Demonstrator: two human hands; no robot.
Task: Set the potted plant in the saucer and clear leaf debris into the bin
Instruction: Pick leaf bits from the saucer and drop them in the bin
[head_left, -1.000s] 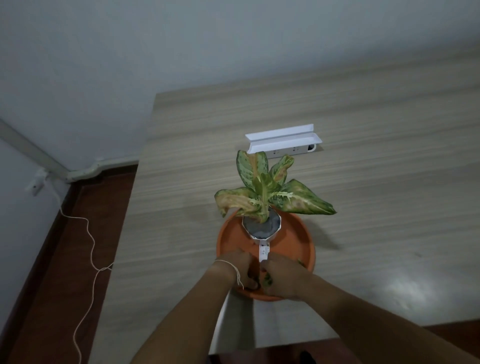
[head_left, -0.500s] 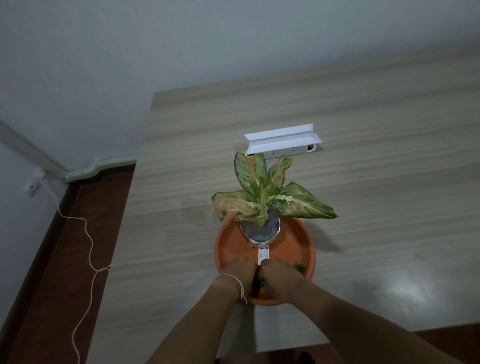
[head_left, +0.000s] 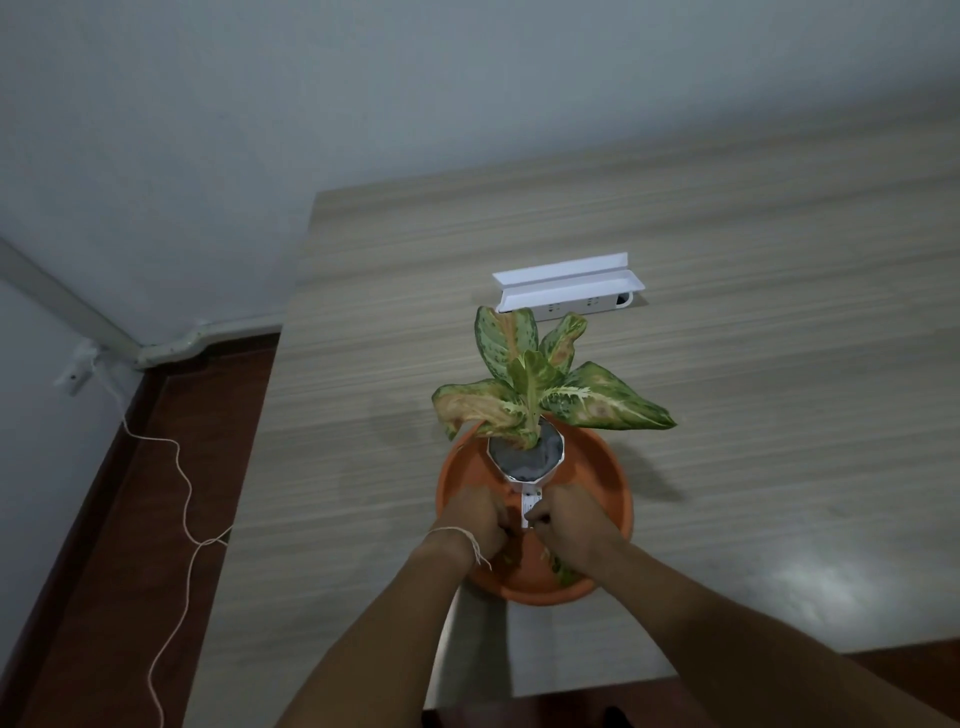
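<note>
Inside the orange saucer (head_left: 597, 467), beside the potted plant (head_left: 527, 457), left hand (head_left: 475, 522) and right hand (head_left: 569, 525) curl; their fingers' grip cannot be told.

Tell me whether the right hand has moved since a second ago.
Yes. The right hand moved farther into the orange saucer, toward the white pot.

A single head-worn wide-angle view looks forward and steeply down from above and behind the left hand (head_left: 478, 519) and right hand (head_left: 569, 525), near enough that both forearms fill the lower frame. It faces across the table (head_left: 753, 322) toward the wall (head_left: 467, 78) beyond the hands, with floor (head_left: 130, 519) off to their left. With only one camera, no part of the scene is shared between views
</note>
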